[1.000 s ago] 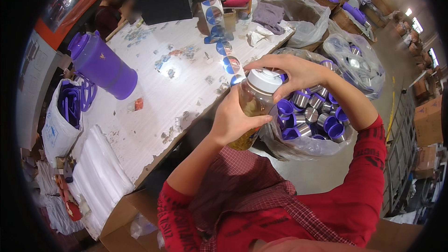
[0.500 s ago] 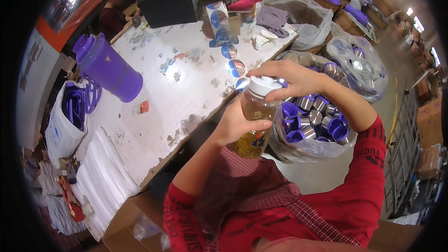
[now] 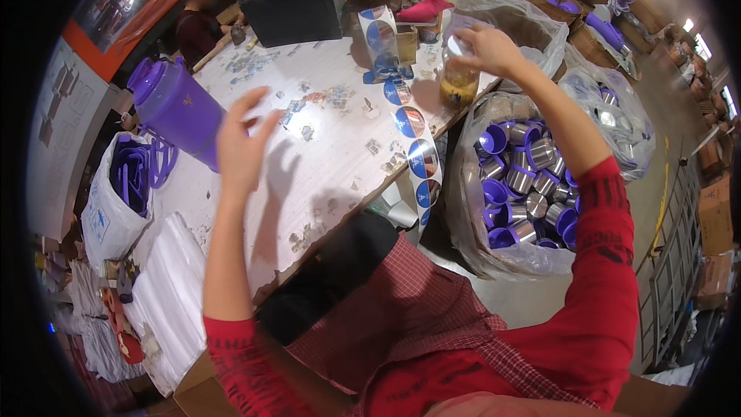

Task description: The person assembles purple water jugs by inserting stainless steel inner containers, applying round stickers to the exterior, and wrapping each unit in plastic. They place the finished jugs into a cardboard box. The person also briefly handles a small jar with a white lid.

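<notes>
purple jug (image 3: 171,108) on paint-flecked white surface (image 3: 324,162); round sticker strip (image 3: 413,139) hanging off edge; clear bag of purple-and-steel cups (image 3: 525,185) beside.

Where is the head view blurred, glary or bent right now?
Head view: left hand soft with motion blur; bright ceiling-light glare top right; fisheye bends the table edge; right hand on the jar reads fairly sharp; both hands cast shadows on the table.

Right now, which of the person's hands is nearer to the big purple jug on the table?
Left. The left hand is raised open, just right of the purple jug, not touching it. The right hand is far across the table, gripping the lid of a glass jar.
</notes>
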`<state>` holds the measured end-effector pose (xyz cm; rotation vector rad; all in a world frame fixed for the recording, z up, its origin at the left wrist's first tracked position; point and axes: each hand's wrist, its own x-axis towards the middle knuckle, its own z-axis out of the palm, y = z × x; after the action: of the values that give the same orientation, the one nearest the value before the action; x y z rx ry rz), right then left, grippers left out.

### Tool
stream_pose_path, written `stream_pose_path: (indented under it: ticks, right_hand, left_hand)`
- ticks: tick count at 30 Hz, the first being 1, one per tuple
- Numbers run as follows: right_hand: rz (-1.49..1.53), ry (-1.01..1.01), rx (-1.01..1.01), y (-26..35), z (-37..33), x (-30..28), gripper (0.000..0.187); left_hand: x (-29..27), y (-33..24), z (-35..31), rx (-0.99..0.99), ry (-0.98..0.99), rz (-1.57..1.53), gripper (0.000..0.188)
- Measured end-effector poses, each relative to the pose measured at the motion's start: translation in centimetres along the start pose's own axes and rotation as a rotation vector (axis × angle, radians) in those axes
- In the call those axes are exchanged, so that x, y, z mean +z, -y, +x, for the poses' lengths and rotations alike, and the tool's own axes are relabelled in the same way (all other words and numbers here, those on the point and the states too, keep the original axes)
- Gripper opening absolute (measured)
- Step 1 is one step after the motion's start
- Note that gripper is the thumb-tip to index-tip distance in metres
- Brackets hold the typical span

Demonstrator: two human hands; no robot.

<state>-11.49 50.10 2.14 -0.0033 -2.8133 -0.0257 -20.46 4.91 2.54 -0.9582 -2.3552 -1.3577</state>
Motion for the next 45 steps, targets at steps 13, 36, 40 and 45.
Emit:
stream_pose_path:
  ticks: [13,36,40,45]
  right_hand:
    - [-0.115,-0.468,0.111,-4.2,3.7,4.1,0.054]
    - [1.282,0.124,0.305,15.7,-24.6,20.6,0.025]
    - [1.306,0.138,0.617,17.7,-27.3,18.5,0.035]
    - [1.157,-0.164,0.407,18.3,-26.8,15.5,0.027]
  left_hand:
    - [-11.8,10.4,13.8,-0.147,-0.073,0.827,0.065]
    - [-26.4,5.0,-5.1,0.01,-0.573,0.17,0.027]
    - [-25.0,1.3,-9.4,-0.306,-0.559,-0.249,0.036]
    - [-10.4,4.4,-18.5,-0.428,-0.134,-0.382,0.039]
